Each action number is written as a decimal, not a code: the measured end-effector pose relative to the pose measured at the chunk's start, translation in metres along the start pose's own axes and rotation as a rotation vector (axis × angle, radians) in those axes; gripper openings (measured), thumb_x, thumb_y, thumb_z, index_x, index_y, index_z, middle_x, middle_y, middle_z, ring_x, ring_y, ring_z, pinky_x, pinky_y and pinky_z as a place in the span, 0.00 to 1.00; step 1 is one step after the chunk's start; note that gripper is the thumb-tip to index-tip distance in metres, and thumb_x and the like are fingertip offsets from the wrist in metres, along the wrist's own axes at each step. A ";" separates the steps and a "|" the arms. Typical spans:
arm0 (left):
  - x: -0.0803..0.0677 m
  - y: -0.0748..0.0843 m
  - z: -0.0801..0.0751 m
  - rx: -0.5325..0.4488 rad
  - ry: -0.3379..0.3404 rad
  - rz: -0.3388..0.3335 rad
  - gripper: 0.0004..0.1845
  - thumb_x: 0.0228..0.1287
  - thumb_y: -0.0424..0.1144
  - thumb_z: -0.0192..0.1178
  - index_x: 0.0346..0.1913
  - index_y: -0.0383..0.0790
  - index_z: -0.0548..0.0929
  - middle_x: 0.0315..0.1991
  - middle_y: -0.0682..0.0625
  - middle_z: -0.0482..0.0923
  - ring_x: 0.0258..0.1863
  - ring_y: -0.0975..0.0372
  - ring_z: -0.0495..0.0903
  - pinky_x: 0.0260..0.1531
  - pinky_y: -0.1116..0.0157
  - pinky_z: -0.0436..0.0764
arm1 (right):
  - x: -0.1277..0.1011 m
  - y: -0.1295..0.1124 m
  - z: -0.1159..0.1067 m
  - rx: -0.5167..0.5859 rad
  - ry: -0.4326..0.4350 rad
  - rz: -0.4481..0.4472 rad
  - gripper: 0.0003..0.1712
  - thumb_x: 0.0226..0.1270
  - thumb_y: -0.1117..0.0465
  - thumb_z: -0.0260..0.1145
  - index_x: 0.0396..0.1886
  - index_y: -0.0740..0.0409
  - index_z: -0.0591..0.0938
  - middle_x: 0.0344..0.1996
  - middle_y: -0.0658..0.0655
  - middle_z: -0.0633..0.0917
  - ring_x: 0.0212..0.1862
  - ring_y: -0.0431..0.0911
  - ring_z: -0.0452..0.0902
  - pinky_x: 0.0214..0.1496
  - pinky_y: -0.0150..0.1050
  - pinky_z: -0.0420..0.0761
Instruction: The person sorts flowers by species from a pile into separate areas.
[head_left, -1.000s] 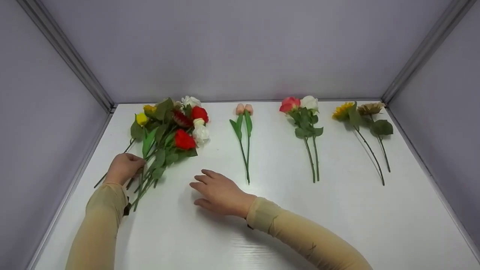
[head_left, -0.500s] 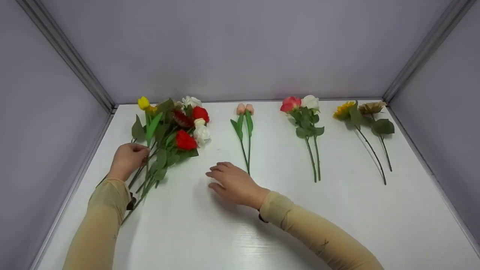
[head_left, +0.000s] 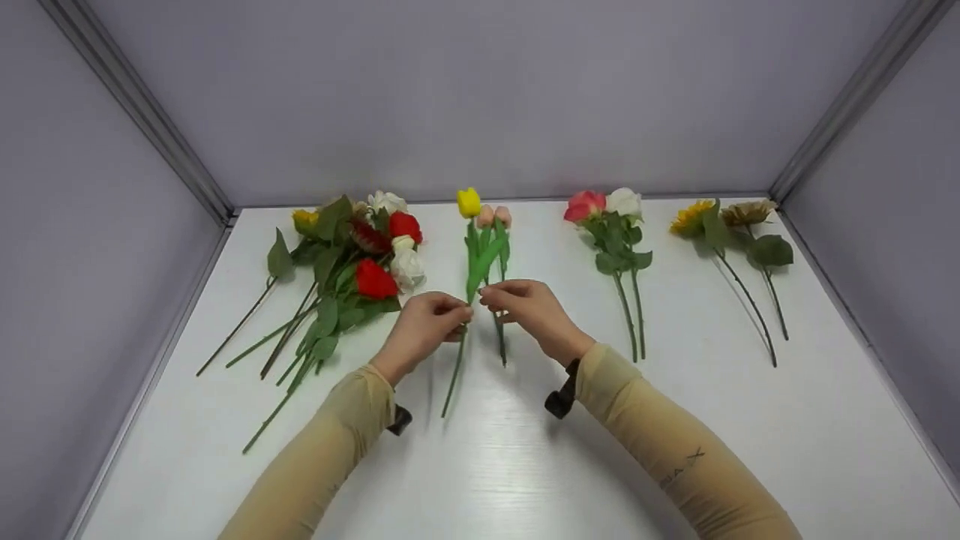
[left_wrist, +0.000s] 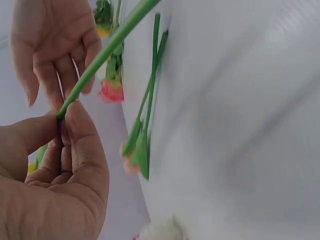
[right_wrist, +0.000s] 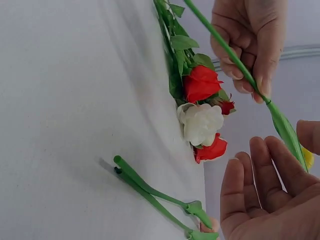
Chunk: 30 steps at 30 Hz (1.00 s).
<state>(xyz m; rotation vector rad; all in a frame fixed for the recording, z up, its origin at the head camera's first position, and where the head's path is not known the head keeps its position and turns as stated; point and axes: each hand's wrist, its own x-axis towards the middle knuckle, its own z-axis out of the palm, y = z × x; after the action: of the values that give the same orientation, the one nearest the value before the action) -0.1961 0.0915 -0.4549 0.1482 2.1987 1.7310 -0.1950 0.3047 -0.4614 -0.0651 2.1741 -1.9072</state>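
Note:
My left hand (head_left: 427,330) pinches the green stem of a yellow tulip (head_left: 469,202) between thumb and fingertips, just below its leaves. The tulip is held above the table, with its stem (left_wrist: 107,52) slanting across the left wrist view. Close by on the right, my right hand (head_left: 532,311) is beside the tulip's leaves, its fingers (right_wrist: 262,165) extended and apart from the thumb. Behind the hands lie two pink tulips (head_left: 502,217), their stems partly hidden by the right hand in the head view.
A mixed heap of flowers (head_left: 345,262) with red and white roses lies on the left of the white table (head_left: 480,480). To the right are a pink rose (head_left: 585,206) and white rose (head_left: 624,202), then a sunflower (head_left: 691,217) and a brownish flower (head_left: 750,213). Walls enclose the back and sides.
My left hand has lifted the yellow tulip out of the left heap and carried it right, beside the pink tulips. My right hand has moved right and farther forward, up to the tulip.

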 end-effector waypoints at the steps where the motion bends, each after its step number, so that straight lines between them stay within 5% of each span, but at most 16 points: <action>1: 0.001 -0.001 0.012 -0.015 -0.027 0.005 0.11 0.72 0.38 0.65 0.47 0.32 0.86 0.41 0.42 0.84 0.36 0.58 0.85 0.41 0.62 0.87 | 0.000 0.001 -0.004 0.045 0.007 0.027 0.22 0.71 0.50 0.70 0.53 0.63 0.86 0.49 0.59 0.87 0.59 0.62 0.77 0.62 0.56 0.78; 6: 0.004 -0.006 0.046 -0.057 -0.033 0.031 0.09 0.72 0.37 0.65 0.46 0.34 0.85 0.40 0.44 0.84 0.35 0.58 0.84 0.40 0.62 0.87 | -0.001 0.007 -0.017 0.094 0.036 0.072 0.18 0.69 0.55 0.72 0.48 0.66 0.85 0.44 0.59 0.86 0.55 0.59 0.78 0.62 0.60 0.75; 13: -0.008 -0.016 0.065 -0.097 -0.124 -0.005 0.10 0.69 0.34 0.66 0.48 0.31 0.85 0.42 0.44 0.85 0.37 0.58 0.85 0.40 0.61 0.87 | 0.001 0.007 -0.037 0.080 0.130 0.106 0.21 0.70 0.53 0.71 0.52 0.66 0.84 0.44 0.58 0.86 0.54 0.59 0.78 0.61 0.58 0.75; 20: -0.032 -0.027 0.075 -0.027 -0.231 -0.046 0.11 0.67 0.33 0.68 0.47 0.31 0.85 0.38 0.46 0.86 0.33 0.60 0.85 0.36 0.63 0.87 | 0.004 0.003 -0.055 0.109 0.225 0.135 0.21 0.70 0.54 0.71 0.53 0.65 0.81 0.43 0.57 0.85 0.45 0.50 0.82 0.58 0.53 0.78; 30: -0.033 -0.031 0.077 0.014 -0.210 -0.029 0.10 0.68 0.34 0.67 0.48 0.31 0.85 0.37 0.48 0.86 0.32 0.60 0.85 0.35 0.62 0.86 | -0.001 0.013 -0.050 0.180 0.190 0.107 0.20 0.71 0.62 0.69 0.57 0.68 0.79 0.45 0.61 0.84 0.43 0.49 0.83 0.47 0.40 0.85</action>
<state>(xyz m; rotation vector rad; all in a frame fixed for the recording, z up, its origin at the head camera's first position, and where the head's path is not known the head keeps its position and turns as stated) -0.1367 0.1450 -0.4939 0.2868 2.0511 1.6059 -0.2033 0.3553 -0.4680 0.2698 2.0606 -2.1118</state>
